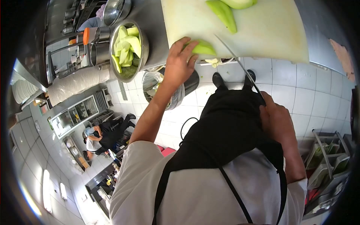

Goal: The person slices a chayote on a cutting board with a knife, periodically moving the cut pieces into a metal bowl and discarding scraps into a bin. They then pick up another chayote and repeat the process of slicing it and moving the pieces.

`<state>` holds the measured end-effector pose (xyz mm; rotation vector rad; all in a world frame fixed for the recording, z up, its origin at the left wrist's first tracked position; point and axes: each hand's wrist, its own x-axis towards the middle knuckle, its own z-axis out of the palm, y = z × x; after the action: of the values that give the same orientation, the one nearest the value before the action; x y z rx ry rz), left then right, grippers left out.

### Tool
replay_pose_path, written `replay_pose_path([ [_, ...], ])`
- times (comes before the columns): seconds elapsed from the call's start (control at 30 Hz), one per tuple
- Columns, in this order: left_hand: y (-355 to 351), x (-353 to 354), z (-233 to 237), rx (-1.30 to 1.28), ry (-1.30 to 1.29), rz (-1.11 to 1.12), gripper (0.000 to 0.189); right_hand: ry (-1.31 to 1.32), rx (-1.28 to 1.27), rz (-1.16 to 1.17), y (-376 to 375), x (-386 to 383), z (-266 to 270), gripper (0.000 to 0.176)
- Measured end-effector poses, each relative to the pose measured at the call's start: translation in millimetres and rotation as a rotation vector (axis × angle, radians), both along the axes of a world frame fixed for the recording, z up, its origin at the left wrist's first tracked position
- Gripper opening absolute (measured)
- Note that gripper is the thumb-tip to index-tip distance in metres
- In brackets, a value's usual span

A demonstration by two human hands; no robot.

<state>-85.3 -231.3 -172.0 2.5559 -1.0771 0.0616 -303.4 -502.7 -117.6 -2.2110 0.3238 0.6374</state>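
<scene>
My left hand [180,62] has its fingers curled over the left end of a pale green vegetable piece [204,47], which lies near the front edge of a white cutting board [262,33]. A long knife [240,63] is in my right hand [276,118], its handle mostly hidden by the fingers. The blade points up and left over the board's edge, its tip to the right of the piece and apart from it. Farther back on the board lie a green wedge [224,15] and a larger pale green piece [240,3], cut off by the view.
Left of the board, a metal bowl [144,47] holds several peeled green pieces. Below the counter stands a bin [180,98] with scraps. Stacked plates [77,84] are at the left, and a rack [330,157] at the right. A co-worker [101,137] is in the background.
</scene>
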Motion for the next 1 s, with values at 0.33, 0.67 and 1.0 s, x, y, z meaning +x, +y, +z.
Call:
replay_pose_path([
  [0.33, 0.6, 66.4, 23.5, -0.087, 0.613, 0.162, 0.04, 0.057, 0.036, -0.136, -13.2, 2.6, -19.3, 0.022],
  [0.67, 10.0, 89.0, -3.0, -0.123, 0.387, 0.217, 0.038, 0.125, 0.414, -0.399, -3.9, 15.2, -26.6, 0.021],
  [1.0, -5.5, 55.3, -9.7, -0.151, -0.014, 0.253, 0.032, -0.061, 0.264, -0.266, -5.7, 45.8, -27.1, 0.025],
])
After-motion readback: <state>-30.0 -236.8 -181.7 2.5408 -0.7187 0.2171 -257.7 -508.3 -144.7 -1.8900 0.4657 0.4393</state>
